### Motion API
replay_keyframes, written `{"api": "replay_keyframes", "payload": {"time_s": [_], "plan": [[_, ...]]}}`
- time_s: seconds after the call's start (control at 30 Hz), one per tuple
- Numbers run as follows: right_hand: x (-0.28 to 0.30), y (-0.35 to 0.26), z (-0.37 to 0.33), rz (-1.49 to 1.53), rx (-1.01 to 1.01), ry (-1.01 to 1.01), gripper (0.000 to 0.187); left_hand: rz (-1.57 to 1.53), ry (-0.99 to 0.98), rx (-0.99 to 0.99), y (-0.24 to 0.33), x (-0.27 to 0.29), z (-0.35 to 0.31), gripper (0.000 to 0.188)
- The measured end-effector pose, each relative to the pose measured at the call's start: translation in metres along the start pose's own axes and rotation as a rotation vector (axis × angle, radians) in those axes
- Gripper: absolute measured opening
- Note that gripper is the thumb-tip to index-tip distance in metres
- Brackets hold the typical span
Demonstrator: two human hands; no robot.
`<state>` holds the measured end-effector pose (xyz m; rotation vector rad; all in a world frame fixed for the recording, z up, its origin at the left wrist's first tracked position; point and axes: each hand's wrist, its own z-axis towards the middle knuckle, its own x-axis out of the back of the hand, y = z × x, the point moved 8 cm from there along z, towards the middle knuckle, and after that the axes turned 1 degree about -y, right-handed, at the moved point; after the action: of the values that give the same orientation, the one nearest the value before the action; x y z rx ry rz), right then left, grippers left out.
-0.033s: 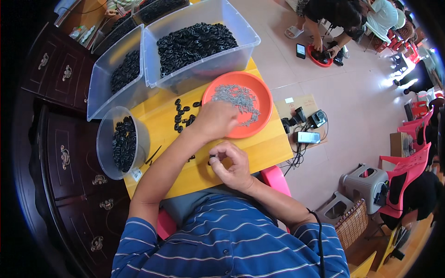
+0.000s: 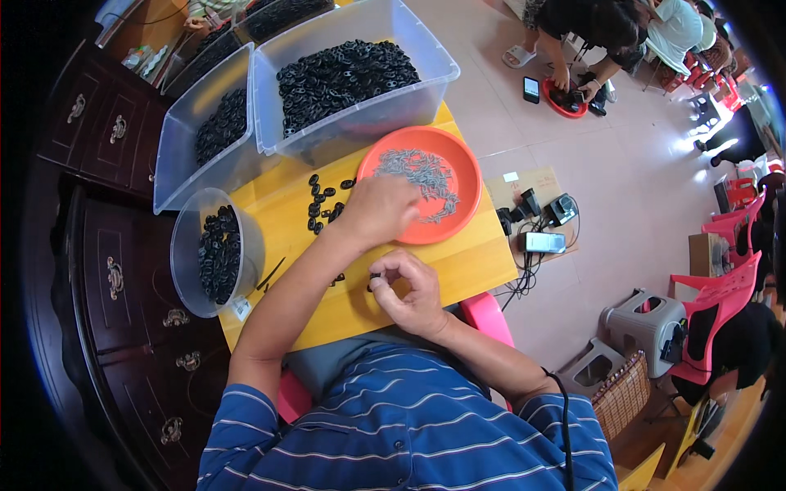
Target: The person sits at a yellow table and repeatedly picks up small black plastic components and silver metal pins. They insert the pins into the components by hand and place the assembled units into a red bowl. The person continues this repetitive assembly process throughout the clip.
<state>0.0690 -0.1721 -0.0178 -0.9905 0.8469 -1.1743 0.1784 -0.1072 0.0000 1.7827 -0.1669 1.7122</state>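
Observation:
Over the near left part of an orange-red plate [image 2: 469, 176] is my left hand [image 2: 378, 211], back upward, slightly blurred. Its fingertips are hidden, so whether it holds anything is unclear. Small grey pieces [image 2: 413, 169] lie heaped in the plate beside it. My right hand [image 2: 413, 299] is above the table's near side, thumb and forefinger pinched on a small black oval piece [image 2: 374, 278]. More black oval pieces [image 2: 315, 209] lie loose on the yellow table [image 2: 475, 266], left of the plate. A few others show between my forearms.
Two clear bins [image 2: 360, 123] of black pieces stand at the back, with a round clear tub [image 2: 184, 254] of them at left. A thin dark tool [image 2: 270, 274] lies by the tub. Dark drawers [image 2: 123, 270] flank the table. A co-worker [image 2: 589, 33] bends over another red plate at far right.

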Motion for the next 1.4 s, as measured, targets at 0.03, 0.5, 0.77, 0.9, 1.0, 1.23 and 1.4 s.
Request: {"api": "replay_keyframes", "payload": {"time_s": [0.03, 0.5, 0.77, 0.9, 1.0, 1.23, 1.4], "plan": [[-0.001, 0.001, 0.000, 0.004, -0.009, 0.000, 0.017, 0.012, 0.018, -0.035, -0.001, -0.002, 0.001, 0.011], [-0.003, -0.002, 0.001, -0.060, -0.004, -0.023, 0.015, -0.042, 0.105, -0.189, -0.002, -0.011, 0.000, 0.010], [-0.004, -0.001, 0.000, -0.047, -0.020, -0.032, 0.015, -0.040, 0.045, -0.313, 0.008, -0.025, 0.013, 0.007], [-0.004, -0.001, 0.000, -0.025, -0.024, -0.032, 0.015, -0.054, 0.057, -0.345, 0.017, -0.020, 0.017, 0.008], [-0.005, 0.001, 0.000, -0.007, -0.023, -0.036, 0.016, 0.056, -0.028, -0.366, 0.019, -0.023, 0.021, 0.008], [-0.006, 0.001, 0.000, -0.012, -0.032, -0.043, 0.016, 0.190, -0.051, -0.430, 0.023, -0.025, 0.023, 0.008], [-0.007, 0.003, 0.000, -0.012, -0.040, -0.050, 0.017, 0.070, 0.047, -0.327, 0.011, -0.004, 0.017, 0.012]]}}
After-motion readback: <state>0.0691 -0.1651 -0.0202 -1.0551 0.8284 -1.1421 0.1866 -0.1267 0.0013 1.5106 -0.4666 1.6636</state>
